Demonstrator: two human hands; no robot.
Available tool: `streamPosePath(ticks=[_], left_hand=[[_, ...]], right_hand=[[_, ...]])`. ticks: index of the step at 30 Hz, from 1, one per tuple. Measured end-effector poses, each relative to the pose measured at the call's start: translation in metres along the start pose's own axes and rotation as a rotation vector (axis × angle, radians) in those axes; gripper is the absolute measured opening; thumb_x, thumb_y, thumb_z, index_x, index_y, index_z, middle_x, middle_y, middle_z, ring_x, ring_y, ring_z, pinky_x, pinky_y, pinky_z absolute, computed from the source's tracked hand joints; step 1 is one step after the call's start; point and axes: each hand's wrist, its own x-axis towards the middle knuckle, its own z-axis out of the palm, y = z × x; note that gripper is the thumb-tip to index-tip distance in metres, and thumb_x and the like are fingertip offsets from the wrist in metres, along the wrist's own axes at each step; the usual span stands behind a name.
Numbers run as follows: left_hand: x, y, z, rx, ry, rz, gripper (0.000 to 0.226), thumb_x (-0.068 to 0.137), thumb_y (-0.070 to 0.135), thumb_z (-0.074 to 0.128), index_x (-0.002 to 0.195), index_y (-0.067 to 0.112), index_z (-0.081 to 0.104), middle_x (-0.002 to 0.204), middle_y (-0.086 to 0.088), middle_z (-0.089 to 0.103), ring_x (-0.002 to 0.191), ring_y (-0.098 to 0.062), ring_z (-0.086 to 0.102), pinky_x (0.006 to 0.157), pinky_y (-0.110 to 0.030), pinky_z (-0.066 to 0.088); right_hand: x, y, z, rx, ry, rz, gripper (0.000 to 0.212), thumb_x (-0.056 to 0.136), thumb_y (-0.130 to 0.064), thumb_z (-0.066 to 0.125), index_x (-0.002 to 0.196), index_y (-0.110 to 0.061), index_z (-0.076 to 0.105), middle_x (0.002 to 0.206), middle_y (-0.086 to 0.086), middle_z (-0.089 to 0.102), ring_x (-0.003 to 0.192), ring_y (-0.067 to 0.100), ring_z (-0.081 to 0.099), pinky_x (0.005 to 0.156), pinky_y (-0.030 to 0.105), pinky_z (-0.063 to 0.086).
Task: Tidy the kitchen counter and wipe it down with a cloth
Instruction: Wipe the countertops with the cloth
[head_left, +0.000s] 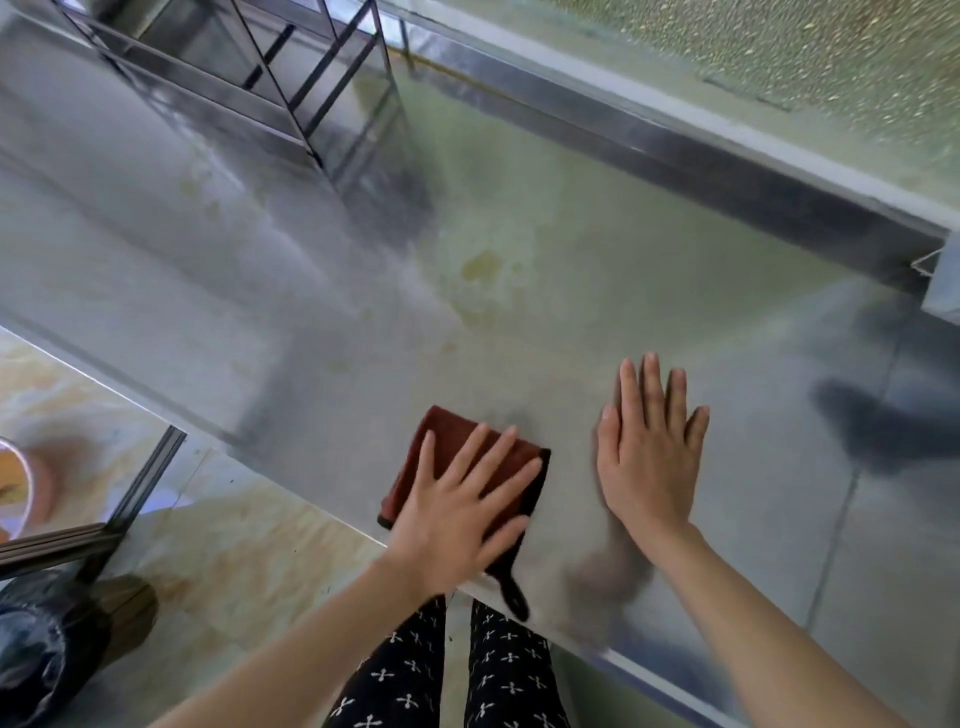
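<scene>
A folded brown cloth (441, 441) with a dark edge lies on the steel counter (519, 312) near its front edge. My left hand (462, 509) presses flat on the cloth with the fingers spread and straight. A dark loop of the cloth (511, 592) hangs past the counter's front edge. My right hand (649, 447) rests flat on the bare steel just to the right of the cloth, fingers straight. Yellowish stains (483, 267) mark the counter farther back, in the middle.
A black metal rack (291, 83) stands at the counter's back left. A raised steel ledge (675, 150) and a speckled wall run along the back right. Below left are a tiled floor, a dark bin (47, 649) and a bowl (15, 488).
</scene>
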Motion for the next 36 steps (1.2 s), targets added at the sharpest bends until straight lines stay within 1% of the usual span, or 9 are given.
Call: streamPosePath(ticks=[3,8,11,13,15,19,23,32,36], left_hand=[[0.040,-0.048,-0.015,0.020,0.037,-0.055,0.051,0.093,0.055,0.021,0.141,0.039,0.028,0.150,0.001,0.033,0.138,-0.026,0.030,0.103,-0.066,0.023],[0.085,-0.062,-0.024,-0.054,0.096,-0.444,0.055,0.095,0.050,0.021,0.147,0.033,0.013,0.157,0.000,0.008,0.144,-0.024,0.003,0.107,-0.064,0.003],[0.063,-0.029,-0.016,-0.004,0.092,-0.118,0.053,0.095,0.050,0.020,0.144,0.029,0.028,0.153,-0.005,0.027,0.140,-0.030,0.023,0.101,-0.070,0.023],[0.052,-0.032,-0.011,0.050,0.024,0.165,0.051,0.097,0.049,0.015,0.142,0.033,0.030,0.151,-0.001,0.030,0.139,-0.027,0.027,0.101,-0.068,0.024],[0.067,-0.058,-0.015,0.075,0.033,0.260,0.047,0.096,0.046,0.020,0.141,0.037,0.030,0.151,0.003,0.031,0.139,-0.025,0.028,0.103,-0.066,0.021],[0.124,-0.115,-0.034,0.019,0.104,-0.026,0.054,0.093,0.046,0.024,0.145,0.035,0.021,0.155,-0.006,0.019,0.141,-0.031,0.020,0.105,-0.065,0.020],[0.150,-0.121,-0.044,-0.056,0.167,-0.443,0.075,0.087,0.055,0.026,0.147,0.011,0.016,0.155,-0.017,0.009,0.143,-0.031,0.007,0.111,-0.057,0.006],[0.127,-0.084,-0.036,0.040,0.038,0.133,0.063,0.090,0.054,0.030,0.144,0.024,0.029,0.153,-0.001,0.025,0.142,-0.026,0.020,0.110,-0.058,0.014],[0.197,-0.119,-0.057,-0.040,0.059,-0.168,0.062,0.092,0.052,0.027,0.147,0.025,0.018,0.157,0.000,0.013,0.144,-0.024,0.005,0.112,-0.056,0.004]], right_hand=[[0.000,-0.001,0.000,-0.014,0.002,0.004,0.055,0.097,-0.039,0.016,0.149,-0.021,0.017,0.158,0.001,0.012,0.145,0.027,0.006,0.113,0.053,0.008],[0.001,0.000,0.002,-0.027,-0.002,0.012,0.055,0.097,-0.039,0.015,0.149,-0.022,0.017,0.158,0.001,0.012,0.145,0.026,0.006,0.114,0.052,0.008],[0.001,-0.001,0.001,-0.029,0.003,0.015,0.055,0.097,-0.039,0.018,0.148,-0.021,0.020,0.157,0.001,0.015,0.145,0.027,0.009,0.113,0.054,0.011],[0.001,-0.001,0.001,-0.031,-0.003,0.013,0.055,0.097,-0.039,0.018,0.149,-0.021,0.019,0.157,0.000,0.012,0.145,0.026,0.007,0.113,0.053,0.010],[0.001,-0.001,0.002,-0.034,0.008,0.013,0.055,0.097,-0.039,0.018,0.149,-0.021,0.020,0.157,-0.001,0.011,0.145,0.025,0.007,0.113,0.052,0.010],[0.001,-0.002,0.003,-0.038,0.033,0.031,0.054,0.096,-0.037,0.020,0.147,-0.020,0.026,0.155,0.000,0.017,0.144,0.026,0.014,0.112,0.053,0.015],[0.002,-0.003,0.002,-0.038,0.028,0.041,0.054,0.095,-0.036,0.022,0.145,-0.018,0.032,0.153,0.004,0.027,0.141,0.030,0.022,0.109,0.055,0.022],[0.038,-0.026,-0.029,0.125,0.070,0.093,0.056,0.096,-0.042,0.015,0.145,-0.023,0.031,0.156,-0.001,0.014,0.145,0.025,0.009,0.114,0.051,0.012],[0.110,-0.050,-0.041,0.150,0.132,0.112,0.049,0.100,-0.033,0.022,0.148,-0.022,0.021,0.158,0.001,0.009,0.146,0.024,0.004,0.115,0.045,0.004]])
